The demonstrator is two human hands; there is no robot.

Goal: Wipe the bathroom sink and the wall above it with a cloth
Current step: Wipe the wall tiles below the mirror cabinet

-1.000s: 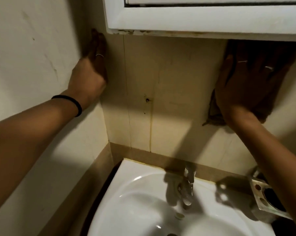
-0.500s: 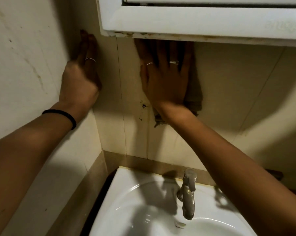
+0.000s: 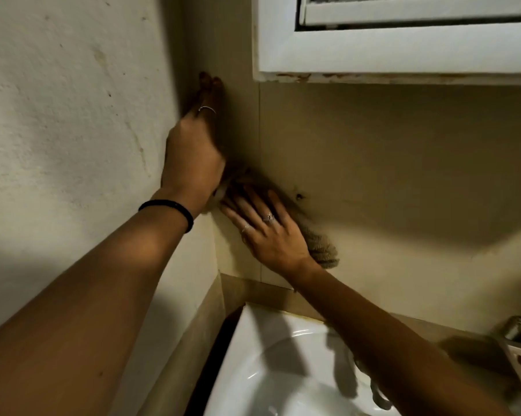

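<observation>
the right hand (image 3: 268, 232) lies flat on the cloth (image 3: 322, 250), fingers straight and spread a little, pressing it against the back wall (image 3: 403, 181) low down near the corner. nothing is pinched; the palm alone holds the cloth to the wall. the cloth shows mostly as a bunched edge sticking out beyond the wrist side of the hand, with a darker blurred part above the fingers.

the left hand (image 3: 196, 151) is braced upright in the corner, fingers straight and together, pointing up, and holds nothing. its heel sits just above and beside the right fingertips, so the two hands nearly meet; whether they touch i cannot tell.

the relation that matters: the cloth is already hard into the corner, with the left hand blocking any further travel that way. the unwiped stretch of wall lies to the right, under the cabinet (image 3: 403, 55), and down towards the sink (image 3: 283, 370). the cloth's long axis runs on a slant from the corner down to the right, roughly along the right forearm. so the next stroke probably has to go back rightward or down, led by the right hand, which is the only one on the cloth. a dark spot (image 3: 299, 196) sits on the wall just right of the fingers.
</observation>
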